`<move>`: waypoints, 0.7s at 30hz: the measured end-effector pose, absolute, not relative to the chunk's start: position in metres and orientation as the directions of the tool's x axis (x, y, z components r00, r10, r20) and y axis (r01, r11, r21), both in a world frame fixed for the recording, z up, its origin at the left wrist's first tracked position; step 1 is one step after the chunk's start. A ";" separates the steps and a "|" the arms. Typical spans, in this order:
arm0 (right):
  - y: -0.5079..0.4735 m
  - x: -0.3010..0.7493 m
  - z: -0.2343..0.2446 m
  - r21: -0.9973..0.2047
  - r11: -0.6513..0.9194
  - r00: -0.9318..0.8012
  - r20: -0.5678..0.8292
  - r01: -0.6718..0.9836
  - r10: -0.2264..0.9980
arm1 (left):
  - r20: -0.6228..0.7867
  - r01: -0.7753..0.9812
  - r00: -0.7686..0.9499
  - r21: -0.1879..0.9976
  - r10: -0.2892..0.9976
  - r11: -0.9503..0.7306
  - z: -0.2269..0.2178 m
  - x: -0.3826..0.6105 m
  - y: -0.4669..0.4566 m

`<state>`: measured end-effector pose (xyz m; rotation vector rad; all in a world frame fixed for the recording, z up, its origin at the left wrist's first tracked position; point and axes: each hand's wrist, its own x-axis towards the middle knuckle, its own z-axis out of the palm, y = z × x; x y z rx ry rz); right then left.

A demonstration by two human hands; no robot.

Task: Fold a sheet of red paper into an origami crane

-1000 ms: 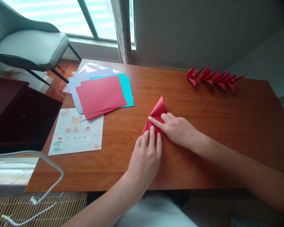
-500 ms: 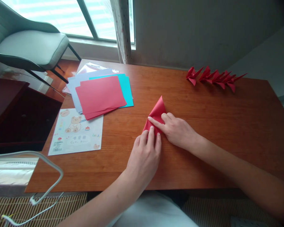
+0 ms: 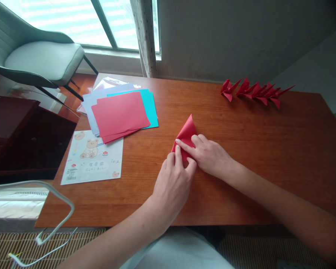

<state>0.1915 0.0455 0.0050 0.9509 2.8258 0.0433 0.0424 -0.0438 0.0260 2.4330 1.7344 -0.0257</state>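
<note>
A folded sheet of red origami paper [image 3: 188, 130], roughly triangular with its point facing away from me, lies on the wooden table. My left hand [image 3: 176, 173] grips its near part, the index finger stretched onto the paper and the thumb by its lower right side. From the right, my right hand [image 3: 210, 151] presses the outstretched index fingertip on the paper's left edge. Its other fingers are curled at the right edge. Both hands cover the near end of the paper.
Several folded red paper cranes [image 3: 254, 91] stand in a row at the back right of the table [image 3: 229, 201]. Back left lie red sheets [image 3: 120, 114], blue sheets [image 3: 150, 108] and a bear-printed sheet [image 3: 92, 160]. A chair [image 3: 44, 59] stands beyond the left edge.
My left hand has shifted slightly, its thumb coming out toward the right and its index finger reaching further up the paper. My right hand stays nearly still. The view has moved a little.
</note>
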 end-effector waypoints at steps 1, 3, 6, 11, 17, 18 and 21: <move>0.045 0.191 0.005 0.080 0.795 -0.783 -0.139 0.601 0.606 | -0.099 0.941 0.328 0.120 0.939 -0.316 0.026 0.042 -0.044; 0.045 0.191 0.004 0.082 0.792 -0.781 -0.132 0.605 0.611 | -0.093 0.944 0.315 0.136 0.944 -0.301 0.025 0.043 -0.044; 0.044 0.191 0.004 0.077 0.790 -0.781 -0.123 0.608 0.613 | -0.083 0.952 0.285 0.139 0.955 -0.272 0.024 0.045 -0.043; 0.044 0.192 0.003 0.071 0.787 -0.778 -0.118 0.613 0.617 | -0.057 0.957 0.267 0.132 0.962 -0.258 0.024 0.047 -0.044; 0.043 0.190 0.005 0.077 0.782 -0.771 -0.128 0.619 0.624 | -0.083 0.954 0.283 0.130 0.956 -0.271 0.024 0.043 -0.042; 0.043 0.190 0.006 0.077 0.781 -0.771 -0.130 0.620 0.624 | -0.092 0.952 0.291 0.128 0.952 -0.278 0.024 0.042 -0.042; 0.044 0.190 0.006 0.066 0.782 -0.771 -0.135 0.619 0.622 | -0.117 0.947 0.313 0.116 0.942 -0.300 0.023 0.039 -0.043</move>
